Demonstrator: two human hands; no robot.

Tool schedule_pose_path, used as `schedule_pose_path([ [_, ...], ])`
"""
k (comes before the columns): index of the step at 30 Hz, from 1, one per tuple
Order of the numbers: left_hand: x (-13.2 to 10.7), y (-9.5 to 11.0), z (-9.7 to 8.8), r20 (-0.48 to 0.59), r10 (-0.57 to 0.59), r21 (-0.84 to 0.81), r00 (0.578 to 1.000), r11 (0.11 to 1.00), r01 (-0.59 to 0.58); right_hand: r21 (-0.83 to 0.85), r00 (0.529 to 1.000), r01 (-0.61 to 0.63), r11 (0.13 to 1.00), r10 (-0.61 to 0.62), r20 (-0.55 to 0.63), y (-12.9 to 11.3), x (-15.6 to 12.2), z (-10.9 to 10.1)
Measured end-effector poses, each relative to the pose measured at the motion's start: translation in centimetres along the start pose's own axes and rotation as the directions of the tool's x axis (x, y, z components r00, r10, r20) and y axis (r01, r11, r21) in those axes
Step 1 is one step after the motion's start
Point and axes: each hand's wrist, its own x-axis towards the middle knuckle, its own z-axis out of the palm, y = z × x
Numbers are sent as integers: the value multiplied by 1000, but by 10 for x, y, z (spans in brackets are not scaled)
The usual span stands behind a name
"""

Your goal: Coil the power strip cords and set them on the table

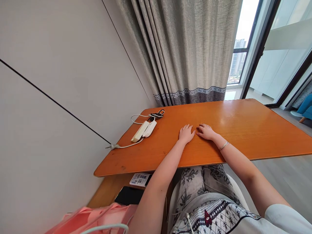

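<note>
My left hand point(186, 134) lies palm down on the orange-brown wooden table point(234, 130), its fingers stretched toward the far edge. Close beside it, my right hand point(205, 132) also rests on the tabletop, fingers extended and pointing toward the left hand. A small gap separates the two hands, and neither holds anything. To the left of them, two white power strips point(149, 128) lie side by side on the table. A white cord with a plug point(112, 146) runs to the table's left edge, and a dark coiled cable point(157, 114) sits behind the strips.
Below the table at left are a black phone-like slab point(129, 195), a printed white box point(138, 179) and a pink bag point(97, 217). A grey curtain point(192, 48) hangs behind the table. A wall stands along the left, with a glass door at right.
</note>
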Motion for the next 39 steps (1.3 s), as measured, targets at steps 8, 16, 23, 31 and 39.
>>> schedule_pose_path([
  [8, 0, -1, 2, -1, 1, -6, 1000, 1000, -1, 2, 1000, 7, 1000, -7, -11, 0, 0, 0],
  [16, 1, -6, -1, -11, 10, -25, 1000, 1000, -10, 13, 1000, 0, 1000, 0, -13, 1, 1, 2],
  [23, 5, -50, -25, -175, -173, -72, 969, 984, 163, 22, 1000, -10, 1000, 10, 12, 1, 1, 0],
  [31, -13, -118, -55, -531, -668, -336, 520, 730, 595, 27, 1000, -13, 1000, 12, 20, 1, 0, 0],
  [39, -16, -147, -48, -397, -749, -247, 530, 644, 724, 24, 999, -19, 1000, 18, 39, -2, -1, -4],
])
